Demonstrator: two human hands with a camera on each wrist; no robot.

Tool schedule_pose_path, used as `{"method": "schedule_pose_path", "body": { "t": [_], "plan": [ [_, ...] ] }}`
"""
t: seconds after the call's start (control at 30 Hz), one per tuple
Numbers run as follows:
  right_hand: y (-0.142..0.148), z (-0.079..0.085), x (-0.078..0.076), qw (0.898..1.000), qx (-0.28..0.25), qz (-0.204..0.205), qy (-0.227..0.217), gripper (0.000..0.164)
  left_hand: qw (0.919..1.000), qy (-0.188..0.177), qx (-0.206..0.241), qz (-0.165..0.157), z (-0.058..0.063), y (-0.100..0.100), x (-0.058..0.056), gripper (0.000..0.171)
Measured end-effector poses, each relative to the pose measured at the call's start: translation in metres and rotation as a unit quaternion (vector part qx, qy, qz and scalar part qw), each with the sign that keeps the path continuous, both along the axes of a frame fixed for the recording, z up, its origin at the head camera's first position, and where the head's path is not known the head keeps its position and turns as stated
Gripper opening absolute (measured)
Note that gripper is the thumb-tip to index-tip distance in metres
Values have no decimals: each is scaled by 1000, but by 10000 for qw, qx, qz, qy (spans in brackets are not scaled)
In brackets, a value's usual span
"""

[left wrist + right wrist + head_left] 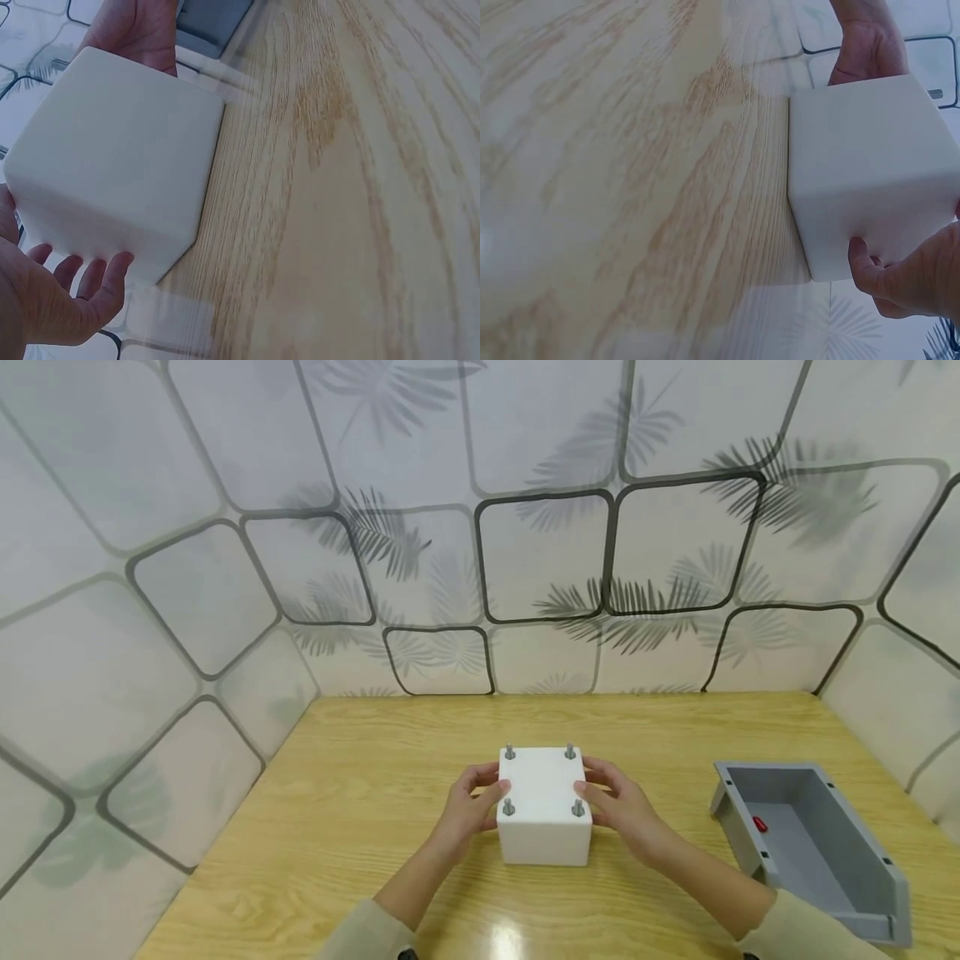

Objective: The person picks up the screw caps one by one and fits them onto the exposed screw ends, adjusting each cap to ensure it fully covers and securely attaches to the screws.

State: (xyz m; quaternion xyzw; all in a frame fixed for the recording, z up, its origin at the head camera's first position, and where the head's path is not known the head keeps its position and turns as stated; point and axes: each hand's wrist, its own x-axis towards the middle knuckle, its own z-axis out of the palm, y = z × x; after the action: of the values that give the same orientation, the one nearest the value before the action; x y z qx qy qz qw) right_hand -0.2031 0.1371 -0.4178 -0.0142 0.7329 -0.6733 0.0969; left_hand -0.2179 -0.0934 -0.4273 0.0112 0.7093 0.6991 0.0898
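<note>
A white box (542,785) with rounded edges sits on the wooden table, a metal bolt (570,752) standing up at each top corner. My left hand (468,806) grips its left side, thumb on the top edge and fingers spread along the side wall. From the opposite side my right hand (622,806) holds it the same way. In the left wrist view the fingertips (120,262) press on the box's side (120,135), and its lower edge meets the wood. The right wrist view has the box (870,142) between both hands too.
To the right, beside my right forearm, stands a grey open tray (862,827) with a small red piece (760,824) inside. The wooden table (360,793) runs back to a patterned wall covering (543,560), which also rises along both sides.
</note>
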Motion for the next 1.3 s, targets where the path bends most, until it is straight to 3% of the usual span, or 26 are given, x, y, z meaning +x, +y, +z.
{"method": "schedule_pose_path", "body": {
  "t": [0.63,1.3],
  "plan": [
    [18,2,10,9999,46,-135,-78,58,9997,134,34,-213,3,16,3,48],
    [33,0,17,9993,208,-281,-121,59,9993,206,140,-267,-2,33,11,49]
  ]
}}
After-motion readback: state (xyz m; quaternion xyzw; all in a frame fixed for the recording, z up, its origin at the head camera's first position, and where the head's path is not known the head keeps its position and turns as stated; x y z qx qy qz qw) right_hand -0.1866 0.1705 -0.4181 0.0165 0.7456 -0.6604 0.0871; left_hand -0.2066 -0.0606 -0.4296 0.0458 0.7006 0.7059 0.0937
